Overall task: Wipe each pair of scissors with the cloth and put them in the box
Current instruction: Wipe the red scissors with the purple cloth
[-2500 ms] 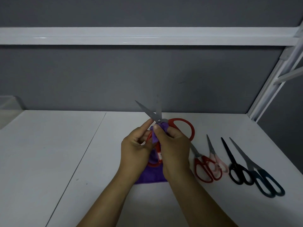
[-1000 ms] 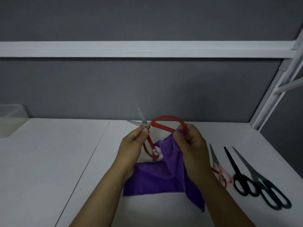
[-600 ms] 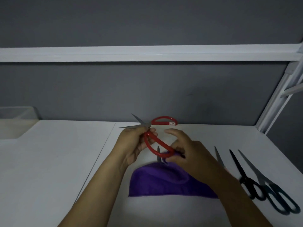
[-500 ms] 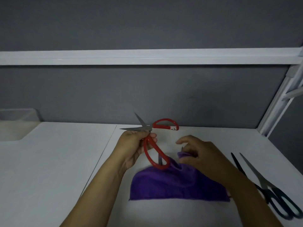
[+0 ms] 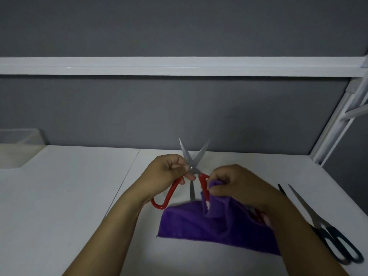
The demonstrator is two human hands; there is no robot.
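My left hand (image 5: 169, 172) grips the big red-handled scissors (image 5: 171, 193) at the pivot, blades spread apart and pointing up and away. My right hand (image 5: 237, 186) pinches a fold of the purple cloth (image 5: 199, 224) around the scissors' right handle. The rest of the cloth lies on the white table (image 5: 69, 196) under my right forearm. The translucent box (image 5: 18, 146) stands at the far left against the wall.
Black-handled scissors (image 5: 326, 234) and dark teal-handled scissors (image 5: 346, 251) lie at the right near the table edge. Small red and pink scissors (image 5: 258, 216) peek out from under the cloth and my arm. A white shelf post (image 5: 338, 124) rises at the right.
My left hand turned the red scissors so the blades point up instead of left. My right hand picked a fold of cloth off the table and brought it onto the right handle.
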